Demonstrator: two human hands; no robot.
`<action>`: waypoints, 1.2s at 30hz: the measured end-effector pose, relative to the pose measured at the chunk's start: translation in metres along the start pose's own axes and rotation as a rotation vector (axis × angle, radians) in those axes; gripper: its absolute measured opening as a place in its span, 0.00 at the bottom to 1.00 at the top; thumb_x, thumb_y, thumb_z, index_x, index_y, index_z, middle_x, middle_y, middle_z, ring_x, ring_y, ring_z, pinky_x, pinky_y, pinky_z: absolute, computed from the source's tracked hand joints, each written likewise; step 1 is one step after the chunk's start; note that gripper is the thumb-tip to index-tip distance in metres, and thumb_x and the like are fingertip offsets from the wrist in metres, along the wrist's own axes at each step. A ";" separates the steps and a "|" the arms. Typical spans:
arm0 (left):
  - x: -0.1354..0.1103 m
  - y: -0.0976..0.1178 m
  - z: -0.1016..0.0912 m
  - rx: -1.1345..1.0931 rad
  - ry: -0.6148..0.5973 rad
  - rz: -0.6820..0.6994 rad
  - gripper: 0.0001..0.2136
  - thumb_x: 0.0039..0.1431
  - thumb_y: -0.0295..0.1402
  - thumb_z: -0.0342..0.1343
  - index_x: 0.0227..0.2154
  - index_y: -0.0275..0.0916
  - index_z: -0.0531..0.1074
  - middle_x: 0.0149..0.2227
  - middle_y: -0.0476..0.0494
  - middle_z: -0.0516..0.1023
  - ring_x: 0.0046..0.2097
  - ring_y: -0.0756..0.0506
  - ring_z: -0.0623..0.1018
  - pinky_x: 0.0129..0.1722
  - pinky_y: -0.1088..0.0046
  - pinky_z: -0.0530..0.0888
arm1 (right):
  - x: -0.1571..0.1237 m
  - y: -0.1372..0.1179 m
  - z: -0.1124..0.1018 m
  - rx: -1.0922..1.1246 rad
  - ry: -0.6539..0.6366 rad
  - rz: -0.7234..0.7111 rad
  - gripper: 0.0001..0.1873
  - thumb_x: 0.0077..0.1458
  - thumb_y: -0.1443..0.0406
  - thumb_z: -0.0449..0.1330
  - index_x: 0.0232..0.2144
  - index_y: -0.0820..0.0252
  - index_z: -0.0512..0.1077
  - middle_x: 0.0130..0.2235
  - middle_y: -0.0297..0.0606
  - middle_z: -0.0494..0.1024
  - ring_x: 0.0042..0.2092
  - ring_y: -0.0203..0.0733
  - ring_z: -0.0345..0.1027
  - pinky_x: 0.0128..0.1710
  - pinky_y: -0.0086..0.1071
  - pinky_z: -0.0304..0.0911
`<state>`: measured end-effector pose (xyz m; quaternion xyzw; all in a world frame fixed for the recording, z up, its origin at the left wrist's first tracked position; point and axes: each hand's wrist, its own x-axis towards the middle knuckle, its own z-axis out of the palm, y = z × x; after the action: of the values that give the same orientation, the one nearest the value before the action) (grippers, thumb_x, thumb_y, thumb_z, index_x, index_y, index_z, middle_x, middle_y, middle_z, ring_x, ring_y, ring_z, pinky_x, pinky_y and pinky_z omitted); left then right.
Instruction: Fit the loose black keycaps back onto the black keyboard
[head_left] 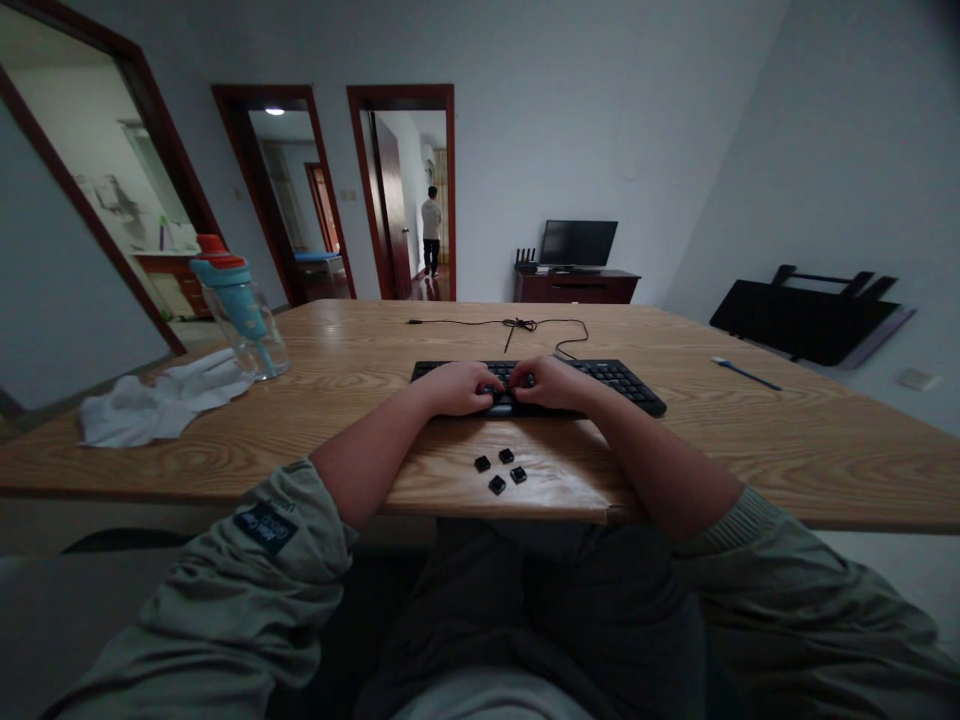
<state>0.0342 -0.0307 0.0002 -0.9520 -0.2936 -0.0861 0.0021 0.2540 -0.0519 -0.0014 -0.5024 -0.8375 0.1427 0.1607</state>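
keyboard (600, 378) | flat on table (750, 440), mid, square to person for reach | L hand (459, 388) + R hand (551, 382) curled on front key row, fingertips meeting, grip unclear | 4 loose keycaps (500, 470) parked near table edge, apart from kbd | cable (525, 323) trails back

I see a black keyboard (540, 385) on the light wood-grain desk (750, 440). Just in front of the keyboard lie four black keycaps (500, 471). Left of the keyboard stands a clear bottle (241, 310) with a blue and red lid, beside a white cloth (150, 405). My sleeves (247, 570) are olive green.
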 end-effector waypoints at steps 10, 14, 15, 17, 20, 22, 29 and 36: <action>-0.002 0.001 -0.005 -0.010 -0.033 0.005 0.18 0.60 0.35 0.50 0.50 0.46 0.79 0.43 0.44 0.81 0.41 0.45 0.78 0.42 0.72 0.70 | -0.004 0.002 0.000 -0.023 0.033 -0.070 0.11 0.53 0.66 0.60 0.37 0.59 0.80 0.31 0.35 0.80 0.30 0.35 0.67 0.32 0.28 0.60; -0.005 -0.003 -0.004 -0.072 -0.008 -0.002 0.18 0.58 0.33 0.52 0.49 0.44 0.80 0.42 0.44 0.82 0.39 0.45 0.78 0.41 0.73 0.70 | -0.006 0.001 0.001 -0.038 0.068 -0.088 0.11 0.52 0.66 0.61 0.38 0.59 0.80 0.32 0.34 0.80 0.30 0.35 0.68 0.31 0.27 0.60; -0.005 -0.004 -0.003 -0.090 0.000 -0.002 0.18 0.58 0.33 0.52 0.48 0.43 0.81 0.42 0.44 0.82 0.39 0.46 0.79 0.41 0.73 0.71 | -0.006 0.001 0.001 -0.038 0.081 -0.093 0.11 0.52 0.66 0.61 0.38 0.59 0.80 0.33 0.34 0.80 0.30 0.35 0.68 0.31 0.27 0.60; -0.005 -0.006 -0.003 -0.117 0.005 -0.007 0.17 0.58 0.32 0.52 0.46 0.42 0.81 0.40 0.44 0.83 0.38 0.46 0.79 0.42 0.73 0.71 | -0.005 0.002 0.002 -0.035 0.102 -0.101 0.11 0.51 0.67 0.61 0.38 0.59 0.79 0.34 0.35 0.81 0.31 0.35 0.69 0.32 0.27 0.61; -0.005 -0.007 -0.003 -0.132 0.010 -0.021 0.16 0.57 0.32 0.52 0.44 0.42 0.82 0.40 0.45 0.83 0.38 0.46 0.79 0.42 0.74 0.71 | -0.005 0.005 0.002 -0.035 0.107 -0.113 0.12 0.52 0.66 0.61 0.39 0.59 0.79 0.36 0.36 0.81 0.33 0.36 0.71 0.35 0.28 0.62; -0.005 -0.006 -0.004 -0.134 0.011 -0.032 0.16 0.57 0.32 0.53 0.44 0.42 0.82 0.40 0.45 0.83 0.38 0.46 0.79 0.43 0.74 0.71 | -0.005 0.006 0.002 -0.031 0.091 -0.115 0.13 0.53 0.66 0.61 0.41 0.59 0.80 0.37 0.36 0.82 0.34 0.37 0.71 0.36 0.28 0.63; -0.006 -0.005 -0.005 -0.155 0.006 -0.051 0.16 0.55 0.31 0.53 0.43 0.42 0.82 0.39 0.45 0.83 0.38 0.46 0.79 0.42 0.74 0.72 | -0.005 0.007 0.001 -0.079 0.070 -0.089 0.14 0.54 0.65 0.61 0.42 0.58 0.81 0.37 0.36 0.82 0.33 0.37 0.72 0.36 0.28 0.63; -0.006 -0.003 -0.005 -0.153 -0.014 -0.065 0.16 0.56 0.31 0.53 0.44 0.41 0.81 0.38 0.45 0.83 0.38 0.46 0.79 0.41 0.75 0.71 | -0.005 0.004 0.002 -0.078 0.060 -0.102 0.13 0.55 0.66 0.60 0.40 0.58 0.81 0.36 0.35 0.82 0.33 0.36 0.72 0.36 0.27 0.62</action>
<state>0.0267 -0.0314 0.0038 -0.9400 -0.3169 -0.1017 -0.0756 0.2592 -0.0548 -0.0058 -0.4688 -0.8618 0.0866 0.1731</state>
